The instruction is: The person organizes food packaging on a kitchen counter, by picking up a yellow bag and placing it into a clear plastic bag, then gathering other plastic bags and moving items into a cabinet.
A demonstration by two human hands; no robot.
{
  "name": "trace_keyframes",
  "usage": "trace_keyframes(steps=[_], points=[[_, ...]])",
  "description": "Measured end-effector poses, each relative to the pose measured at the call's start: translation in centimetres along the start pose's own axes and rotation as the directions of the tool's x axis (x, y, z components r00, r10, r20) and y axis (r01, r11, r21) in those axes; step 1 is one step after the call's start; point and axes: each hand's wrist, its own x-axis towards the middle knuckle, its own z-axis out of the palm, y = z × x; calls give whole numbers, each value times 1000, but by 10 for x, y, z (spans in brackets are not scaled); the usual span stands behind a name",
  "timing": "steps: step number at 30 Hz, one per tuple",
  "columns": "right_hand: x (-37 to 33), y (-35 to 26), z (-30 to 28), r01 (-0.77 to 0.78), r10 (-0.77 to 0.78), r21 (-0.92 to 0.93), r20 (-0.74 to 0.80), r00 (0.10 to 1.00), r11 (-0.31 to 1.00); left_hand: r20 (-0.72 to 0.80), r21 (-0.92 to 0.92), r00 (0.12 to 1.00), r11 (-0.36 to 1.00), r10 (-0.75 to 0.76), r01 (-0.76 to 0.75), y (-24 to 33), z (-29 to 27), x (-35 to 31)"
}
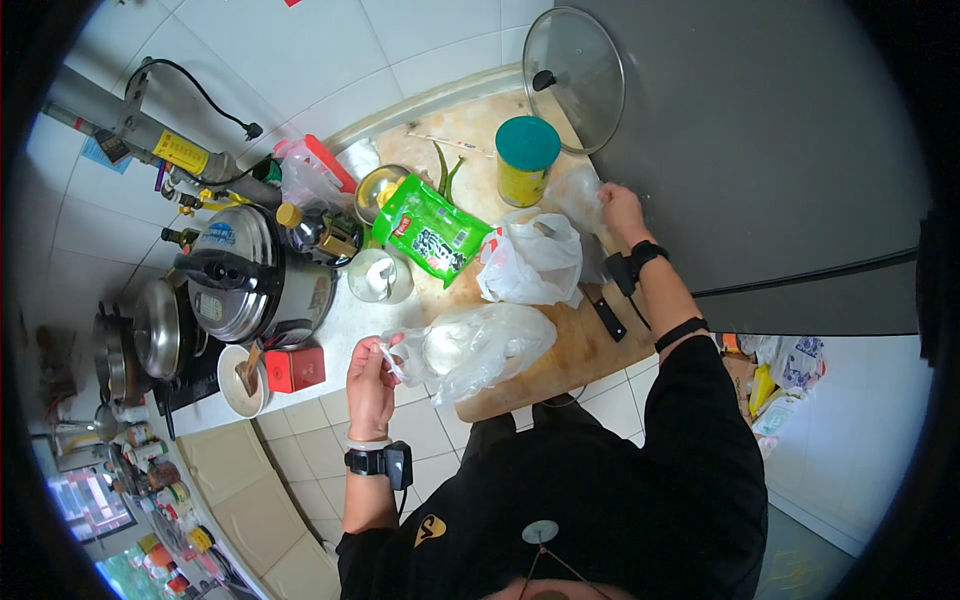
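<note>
Left hand: our left hand (pixel 370 395) has its thumb and fingers pressed together, pinching the gathered end of a clear, thin plastic bag with a white bulk inside (pixel 500 345).
Bag's place: we have it in front of the torso, over the near left part of a brown wooden cutting board (pixel 575 358); whether its underside touches the wood, we cannot tell.
Bag's direction: its long axis runs roughly crosswise, left to right, rising slightly toward the right; the pinched end points left, and the loose, puffed end points right.
Bag's look: we see creased, shiny, see-through film, wider at the right, with a pale rounded mass showing through the left half.
Right hand: our right hand (pixel 622 212) is farther forward, fingers curled in and pinching the edge of a crumpled, colourless plastic film bag (pixel 578 195), just beside a tall, flat grey panel (pixel 760 150).
Film bag's direction: it spreads leftward from our fingertips, toward a yellow cylindrical canister with a teal lid (pixel 528 160).
Between the hands: we have a white plastic carrier bag with loop handles (pixel 535 258), crumpled, and a black-handled knife (pixel 606 318) near its right side.
</note>
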Motion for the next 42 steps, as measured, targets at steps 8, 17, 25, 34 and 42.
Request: trace_keyframes(steps=[8, 17, 25, 34, 42], points=[[-28, -44, -67, -365, 12, 928, 365, 931, 72, -6, -36, 1000, 999, 0, 0, -1, -1, 0], [-40, -92, -83, -167, 108, 316, 196, 975, 934, 31, -36, 999, 999, -12, 13, 1, -3, -2], [-109, -137, -55, 632, -629, -98, 66, 775, 769, 190, 36, 982, 999, 5, -12, -3, -24, -20], [-105, -121, -14, 311, -237, -105, 439, 867, 944, 177, 77, 984, 997, -14, 0, -2, -20, -18], [-106, -122, -3, 136, -164, 110, 304, 939, 985, 224, 72, 972, 993, 72, -90, 1, -9, -21]])
